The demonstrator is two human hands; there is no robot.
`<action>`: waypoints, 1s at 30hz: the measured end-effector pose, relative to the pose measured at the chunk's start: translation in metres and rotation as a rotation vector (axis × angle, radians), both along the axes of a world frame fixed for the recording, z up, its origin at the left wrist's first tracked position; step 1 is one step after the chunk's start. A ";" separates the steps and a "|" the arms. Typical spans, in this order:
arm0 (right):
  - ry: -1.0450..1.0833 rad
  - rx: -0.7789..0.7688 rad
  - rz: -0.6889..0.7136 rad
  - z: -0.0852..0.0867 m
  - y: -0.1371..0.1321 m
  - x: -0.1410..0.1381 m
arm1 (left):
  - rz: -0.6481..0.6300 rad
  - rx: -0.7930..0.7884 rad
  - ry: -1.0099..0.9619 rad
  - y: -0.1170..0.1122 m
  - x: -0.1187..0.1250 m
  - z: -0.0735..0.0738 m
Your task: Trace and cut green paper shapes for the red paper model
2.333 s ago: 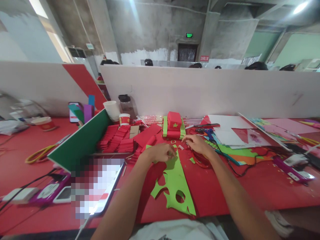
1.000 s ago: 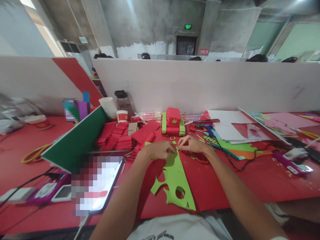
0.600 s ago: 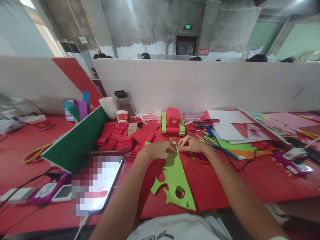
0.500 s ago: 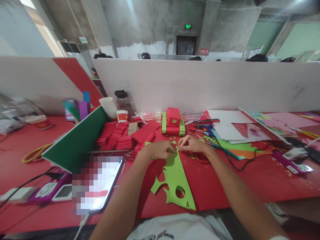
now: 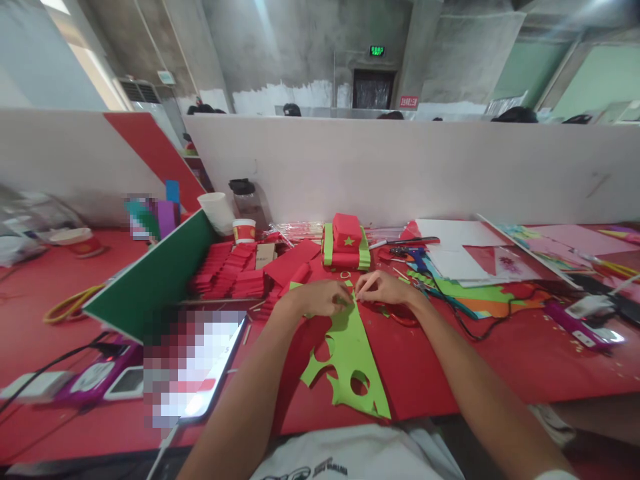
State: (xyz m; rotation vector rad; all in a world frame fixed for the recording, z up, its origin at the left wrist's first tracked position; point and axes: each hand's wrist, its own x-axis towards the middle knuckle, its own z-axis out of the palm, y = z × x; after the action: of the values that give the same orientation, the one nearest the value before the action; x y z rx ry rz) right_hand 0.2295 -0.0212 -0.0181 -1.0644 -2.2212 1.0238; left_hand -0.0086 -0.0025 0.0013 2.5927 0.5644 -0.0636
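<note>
A light green sheet of paper (image 5: 353, 353) with round and curved holes cut in it lies on the red table in front of me. My left hand (image 5: 323, 298) rests on its upper end, with bent fingers gripping the paper close to its right edge. Opposite it, my right hand (image 5: 386, 289) is closed in a pinch, its fingertips almost touching those of the left. Whatever sits in that pinch is too small to make out. Just beyond both hands stands a red and green paper model (image 5: 347, 243) with a star on its front.
Left of my arms lie stacked red paper strips (image 5: 227, 270), a lit tablet (image 5: 210, 373) and a green board (image 5: 155, 277). A paper cup (image 5: 245, 231) and a bottle (image 5: 244, 200) stand behind. To the right are white sheets (image 5: 457, 260), a black cable (image 5: 463, 323) and a power strip (image 5: 583, 327).
My right hand's fingers have shifted slightly around the pinch. The left hand and the green sheet stay in place.
</note>
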 end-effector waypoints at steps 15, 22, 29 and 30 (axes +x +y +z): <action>-0.008 -0.003 -0.006 -0.002 0.002 0.000 | 0.027 -0.003 -0.014 -0.002 0.000 0.001; -0.017 -0.003 0.017 0.001 0.000 -0.001 | 0.025 -0.039 -0.027 0.001 -0.001 0.000; 0.012 -0.039 0.047 0.000 0.000 -0.001 | 0.034 -0.086 -0.058 0.003 -0.002 0.000; 0.024 -0.045 0.046 0.000 -0.001 -0.001 | 0.041 -0.094 -0.063 0.003 -0.002 0.001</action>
State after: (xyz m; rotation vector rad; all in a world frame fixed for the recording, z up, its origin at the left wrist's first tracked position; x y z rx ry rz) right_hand 0.2284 -0.0218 -0.0179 -1.0193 -2.2227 1.1052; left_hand -0.0106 0.0007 0.0018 2.4821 0.5768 0.0052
